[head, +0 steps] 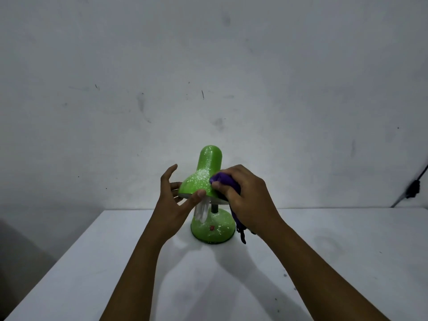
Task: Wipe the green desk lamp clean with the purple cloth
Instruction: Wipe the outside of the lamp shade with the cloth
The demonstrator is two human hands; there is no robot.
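The green desk lamp (208, 172) stands upright near the far edge of the white table, speckled with white dust on its shade and round base (214, 229). My left hand (178, 202) steadies the shade's lower rim, thumb on the front edge, fingers spread behind. My right hand (247, 200) is closed on the bunched purple cloth (223, 179) and presses it against the right side of the shade. A tail of the cloth hangs down beside the base. A white bulb shows under the shade.
The white table (324, 262) stretches toward me, with its far edge against a scuffed grey wall. A black cable and fitting (413, 189) run down the wall at the far right. The floor drops away at the left.
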